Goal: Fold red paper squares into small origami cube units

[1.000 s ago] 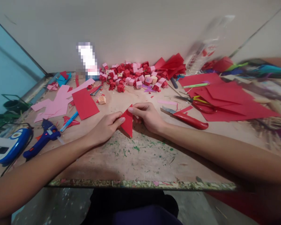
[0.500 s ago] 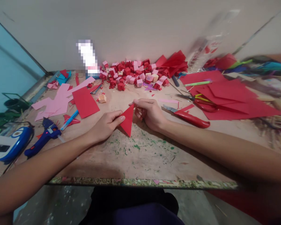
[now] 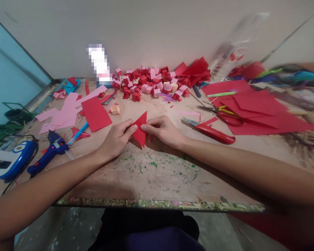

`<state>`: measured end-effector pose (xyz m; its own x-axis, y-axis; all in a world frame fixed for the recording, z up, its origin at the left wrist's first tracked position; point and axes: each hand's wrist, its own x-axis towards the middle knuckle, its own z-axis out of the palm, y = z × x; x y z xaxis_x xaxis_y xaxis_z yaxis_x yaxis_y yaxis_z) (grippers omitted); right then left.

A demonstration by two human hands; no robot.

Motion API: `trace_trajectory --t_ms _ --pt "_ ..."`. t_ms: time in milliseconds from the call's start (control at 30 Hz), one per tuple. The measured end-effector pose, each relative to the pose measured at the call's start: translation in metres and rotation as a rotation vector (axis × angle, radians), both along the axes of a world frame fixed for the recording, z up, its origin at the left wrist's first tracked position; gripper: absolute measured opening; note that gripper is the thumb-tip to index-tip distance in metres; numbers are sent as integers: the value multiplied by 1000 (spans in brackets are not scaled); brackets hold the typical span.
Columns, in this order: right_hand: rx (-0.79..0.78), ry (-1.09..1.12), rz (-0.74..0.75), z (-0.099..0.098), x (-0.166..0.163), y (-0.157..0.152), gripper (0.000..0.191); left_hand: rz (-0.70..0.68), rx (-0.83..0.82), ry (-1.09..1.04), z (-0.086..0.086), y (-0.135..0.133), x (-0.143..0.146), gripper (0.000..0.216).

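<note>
Between my two hands, just over the tabletop, is a folded red paper triangle [image 3: 140,134]. My left hand [image 3: 120,136] pinches its left corner, thumb on top. On the right edge, my right hand [image 3: 163,130] grips the paper with its thumb pressed on the face and the fingers behind, partly hidden. A flat red paper rectangle [image 3: 96,114] lies beyond my left hand. Close to my right hand rests a red-handled utility knife [image 3: 216,133]. A small pale orange paper box [image 3: 115,109] sits beyond the triangle.
Several small red and pink paper boxes [image 3: 146,85] are heaped against the wall. Red sheets [image 3: 261,122] with scissors [image 3: 230,118] lie to the right. At left are pink paper strips [image 3: 62,115], a blue glue gun [image 3: 48,151] and a blue tape dispenser [image 3: 18,162]. Green scraps dot the table [image 3: 157,184].
My right hand has slid from the triangle's top tip down to its right edge and now pinches it there. The triangle has turned slightly and sits a little higher.
</note>
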<state>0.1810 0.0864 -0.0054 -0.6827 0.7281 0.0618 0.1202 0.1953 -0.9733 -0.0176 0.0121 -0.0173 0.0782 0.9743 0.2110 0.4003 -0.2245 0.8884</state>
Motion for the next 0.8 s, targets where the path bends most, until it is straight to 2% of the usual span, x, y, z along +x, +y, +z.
trace_trajectory --t_ms 200,633,800 --pt "-17 2 69 0 -1 1 36 28 -29 -115 -4 3 -2 35" --pt "-36 4 71 -2 0 3 34 92 5 -130 -3 3 -3 36" --pt "-33 -12 65 1 -1 0 34 129 -30 -195 -5 4 -3 33"
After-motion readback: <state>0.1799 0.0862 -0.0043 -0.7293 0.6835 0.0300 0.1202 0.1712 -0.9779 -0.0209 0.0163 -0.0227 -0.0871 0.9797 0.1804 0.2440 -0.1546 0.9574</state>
